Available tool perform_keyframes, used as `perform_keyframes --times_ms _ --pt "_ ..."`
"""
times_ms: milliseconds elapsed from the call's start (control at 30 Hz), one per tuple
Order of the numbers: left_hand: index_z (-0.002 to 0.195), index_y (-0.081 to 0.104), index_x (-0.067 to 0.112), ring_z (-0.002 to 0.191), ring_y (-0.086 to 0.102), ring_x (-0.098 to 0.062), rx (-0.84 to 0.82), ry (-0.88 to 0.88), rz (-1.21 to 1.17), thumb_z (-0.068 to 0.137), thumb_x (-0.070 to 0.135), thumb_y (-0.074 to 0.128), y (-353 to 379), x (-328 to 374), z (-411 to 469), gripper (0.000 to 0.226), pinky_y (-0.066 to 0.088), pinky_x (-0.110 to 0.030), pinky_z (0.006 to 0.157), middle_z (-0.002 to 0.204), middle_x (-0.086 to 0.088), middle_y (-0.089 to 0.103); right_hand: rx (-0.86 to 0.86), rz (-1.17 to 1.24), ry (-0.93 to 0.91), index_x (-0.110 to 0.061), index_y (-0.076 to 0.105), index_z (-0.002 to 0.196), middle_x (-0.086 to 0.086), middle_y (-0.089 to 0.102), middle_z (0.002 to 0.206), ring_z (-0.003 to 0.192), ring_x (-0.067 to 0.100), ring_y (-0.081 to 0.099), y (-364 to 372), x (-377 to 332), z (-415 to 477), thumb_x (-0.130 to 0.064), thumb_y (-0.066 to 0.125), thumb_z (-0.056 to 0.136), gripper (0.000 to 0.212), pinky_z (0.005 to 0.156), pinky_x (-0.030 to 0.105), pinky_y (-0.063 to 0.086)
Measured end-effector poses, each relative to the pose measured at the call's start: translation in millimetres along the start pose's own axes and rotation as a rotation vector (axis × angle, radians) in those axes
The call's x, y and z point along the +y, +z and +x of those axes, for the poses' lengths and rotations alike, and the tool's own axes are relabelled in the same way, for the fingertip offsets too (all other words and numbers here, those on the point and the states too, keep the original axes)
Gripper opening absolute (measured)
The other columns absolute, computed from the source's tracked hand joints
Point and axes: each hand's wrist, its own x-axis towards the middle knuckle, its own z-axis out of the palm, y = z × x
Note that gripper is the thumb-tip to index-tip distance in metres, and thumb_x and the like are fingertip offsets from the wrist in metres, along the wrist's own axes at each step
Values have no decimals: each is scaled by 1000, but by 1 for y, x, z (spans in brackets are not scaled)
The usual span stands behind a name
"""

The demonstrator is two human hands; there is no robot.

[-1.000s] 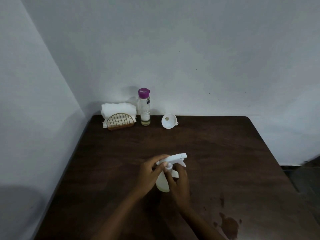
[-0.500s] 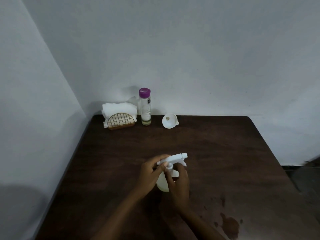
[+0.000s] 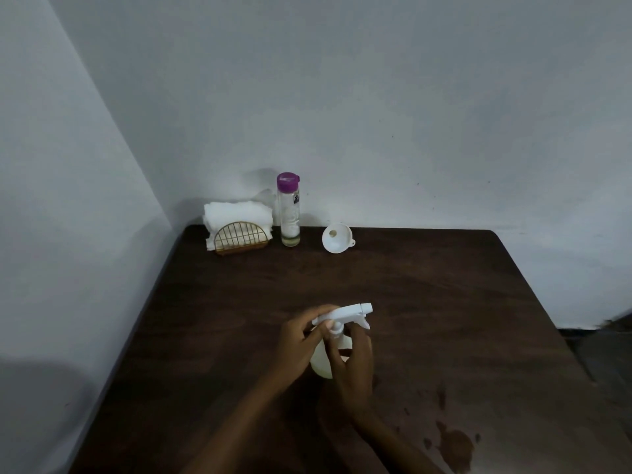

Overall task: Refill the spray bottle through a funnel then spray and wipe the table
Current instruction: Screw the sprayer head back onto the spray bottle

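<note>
Still curling left hand [image 3: 301, 343] fingers over the head of the spray bottle [image 3: 320, 366], still pinching its neck collar with right hand [image 3: 356, 368]. Barely moved in the last second, standing upright well in front of the funnel [image 3: 337, 238], nearer the person. Probably still unscrewing; no refilling yet.

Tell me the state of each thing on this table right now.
spray bottle: upright, trigger head on
left hand: grips its trigger head
right hand: holds its body
purple-capped bottle: upright, cap shut
funnel: tipped on its side, untouched
napkins: standing in wire holder
table: dark stain near right
</note>
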Motion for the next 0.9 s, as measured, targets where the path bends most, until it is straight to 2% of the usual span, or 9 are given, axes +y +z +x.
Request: perform_keyframes --times_ms 167,233,333,433,500,600,733,867,900 --pt "106 56 34 104 57 5 4 4 -13 89 11 56 -1 1 1 29 47 -13 87 108 18 60 -13 6 -24 -25 57 107 -11 54 114 105 4 51 0 -3 -2 -58 44 86 41 77 25 50" --pt "107 56 33 101 56 11 -5 1 -25 90 9 55 -1 1 0 29 46 -11 86 107 19 60 -11 -30 -27 -24 57 104 -9 56 114 104 7 53 1 3 1 -51 51 88 31 76 25 51" --pt "107 56 33 103 57 8 -9 10 -20 90 8 54 -1 1 0 31 47 -14 88 108 17 61 -11 -38 -15 -20 58 102 -1 57 113 102 11 54 0 8 5 -33 59 89 18 68 13 47" --pt "107 55 35 105 57 2 -17 7 -12 90 9 54 -1 1 1 31 47 -14 88 109 16 61 -6 -16 1 -25 57 103 -6 56 116 106 11 53 1 7 3 -38 58 88 20 79 26 51" --pt "106 56 35 106 58 -2 -9 18 -22 89 11 56 -1 1 0 30 48 -17 89 108 14 62 -20 -25 15 -27 55 110 -10 52 121 113 6 48 2 6 3 -52 54 87 34 86 34 51" --pt "106 56 34 104 57 7 -14 31 -15 89 10 56 -2 2 0 30 47 -12 85 108 17 60 -44 -66 -35 -24 56 112 -8 51 121 115 8 45 3 10 4 -60 44 81 49 87 38 51" --pt "105 56 35 102 55 12 -8 30 -4 89 8 57 -3 1 0 31 46 -11 85 107 17 60 -13 -43 -40 -16 59 105 -3 57 111 106 12 51 3 13 8 -52 54 81 44 75 12 45" --pt "105 58 35 105 57 5 3 34 -16 88 9 57 -1 0 0 31 47 -14 86 108 15 62 25 -36 -74 -16 61 103 -11 59 103 97 2 54 3 12 11 -60 48 80 51 73 19 48" --pt "105 58 35 105 57 4 8 35 -16 88 9 57 -1 -1 0 31 47 -14 86 108 14 63 33 -28 -79 -15 61 102 -13 59 101 95 0 55 3 13 11 -60 48 79 51 73 16 46"
